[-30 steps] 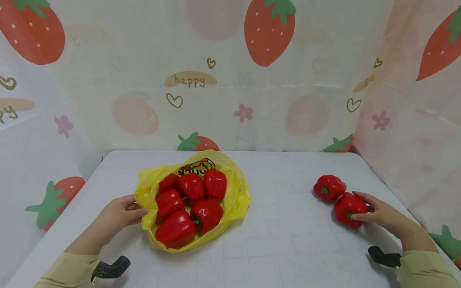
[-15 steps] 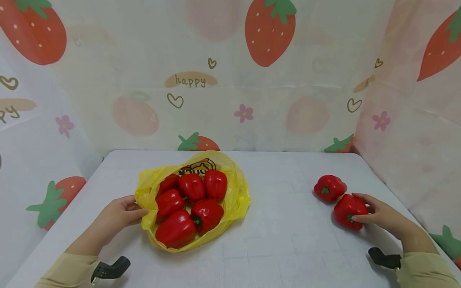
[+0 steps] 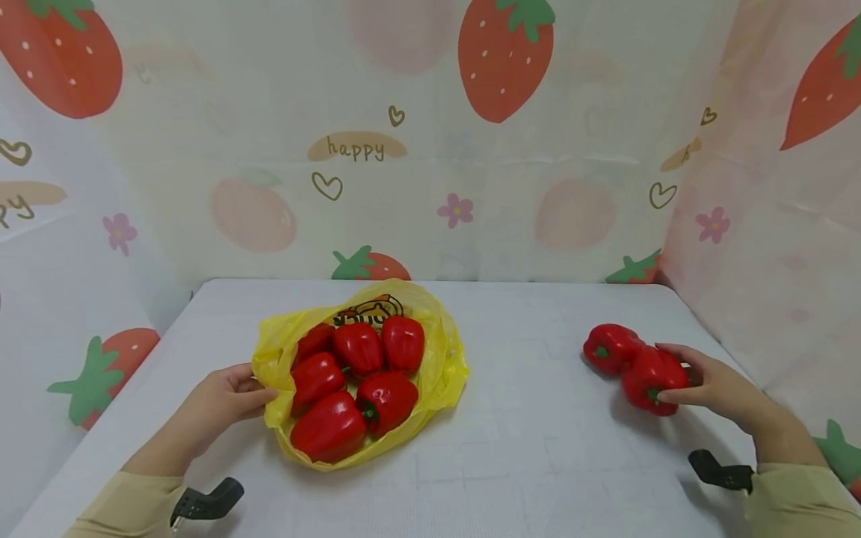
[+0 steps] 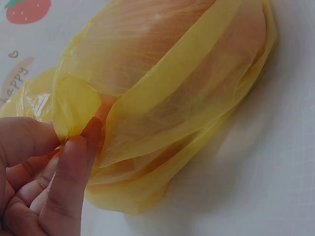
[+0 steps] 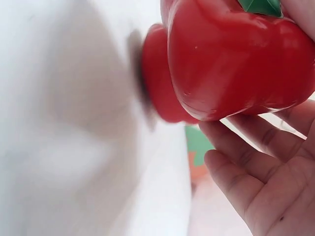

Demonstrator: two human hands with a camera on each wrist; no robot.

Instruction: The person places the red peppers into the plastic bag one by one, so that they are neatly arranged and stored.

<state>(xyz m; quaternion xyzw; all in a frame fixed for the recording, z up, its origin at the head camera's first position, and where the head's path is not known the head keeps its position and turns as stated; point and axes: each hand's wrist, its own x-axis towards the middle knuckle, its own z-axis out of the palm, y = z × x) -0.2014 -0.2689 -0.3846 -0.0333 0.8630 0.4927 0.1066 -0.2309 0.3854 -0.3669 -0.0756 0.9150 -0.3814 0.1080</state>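
A yellow plastic bag [image 3: 444,373] lies mouth-up on the left of the table, with several red bell peppers [image 3: 328,427] inside. My left hand [image 3: 229,400] pinches the bag's left rim; in the left wrist view the thumb and fingers hold a gathered fold of yellow plastic [image 4: 76,105]. On the right, my right hand [image 3: 716,385] grips a red bell pepper [image 3: 652,377] between thumb and fingers, raised a little off the table with its shadow below. Another red bell pepper [image 3: 610,347] lies just behind it, also seen partly hidden in the right wrist view.
The white tabletop [image 3: 518,418] stretches between the bag and the loose peppers. A strawberry-printed curtain [image 3: 417,172] stands behind and along both sides. A black camera mount [image 3: 720,471] sticks out from the right wrist, another black mount [image 3: 208,499] from the left.
My right hand has lifted its bell pepper slightly, and the pepper behind has shifted a little left. The left hand and the bag stay as they were.
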